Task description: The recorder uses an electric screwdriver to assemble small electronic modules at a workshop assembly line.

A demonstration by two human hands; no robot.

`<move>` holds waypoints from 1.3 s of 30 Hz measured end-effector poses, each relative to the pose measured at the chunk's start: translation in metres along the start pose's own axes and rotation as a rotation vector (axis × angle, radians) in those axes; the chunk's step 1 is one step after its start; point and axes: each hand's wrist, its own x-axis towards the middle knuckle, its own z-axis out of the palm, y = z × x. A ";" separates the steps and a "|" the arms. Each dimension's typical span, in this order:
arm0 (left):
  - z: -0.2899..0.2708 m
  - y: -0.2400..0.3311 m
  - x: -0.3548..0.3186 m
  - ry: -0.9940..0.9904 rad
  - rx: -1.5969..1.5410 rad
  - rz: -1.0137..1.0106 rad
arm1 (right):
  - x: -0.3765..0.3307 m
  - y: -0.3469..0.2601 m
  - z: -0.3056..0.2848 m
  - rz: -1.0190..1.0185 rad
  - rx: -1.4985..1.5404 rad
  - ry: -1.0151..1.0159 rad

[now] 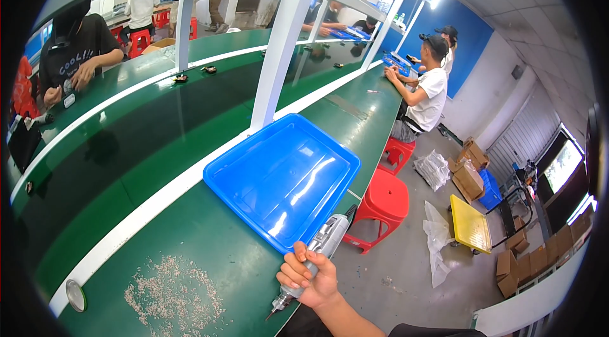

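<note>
My right hand (309, 277) is wrapped round a grey electric screwdriver (330, 234), near the bench's right edge. Its bit points down toward the lower left, and its dark cord end is at the upper right. Just beyond the hand lies a blue plastic tray (285, 172) with nothing in it. Many tiny metal screws (174, 299) are spread on the green bench (254, 280) to the left of the hand. A small round dish or lid (75, 296) sits at the far left by the white rail. My left hand is out of the picture.
A white post (279, 51) rises behind the tray. Beyond the white rail runs a dark green conveyor (127, 165) with small parts. Red stools (380, 204) stand to the right. Co-workers (428, 89) sit further along and across. A yellow cart (470, 224) and cardboard boxes are on the floor.
</note>
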 end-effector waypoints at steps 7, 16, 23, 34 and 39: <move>0.001 -0.004 -0.001 0.004 0.007 0.007 | 0.002 0.002 0.000 0.003 -0.002 0.002; -0.001 -0.002 0.001 -0.045 0.049 0.014 | 0.004 0.000 -0.004 -0.004 0.008 -0.052; 0.000 0.009 0.008 -0.004 0.007 -0.002 | 0.002 -0.004 0.000 0.003 0.044 -0.041; 0.000 0.009 0.007 0.003 -0.010 -0.023 | 0.002 -0.002 -0.001 0.006 0.048 -0.054; 0.001 0.008 0.006 0.016 -0.012 -0.028 | 0.004 -0.001 -0.002 0.010 0.059 -0.062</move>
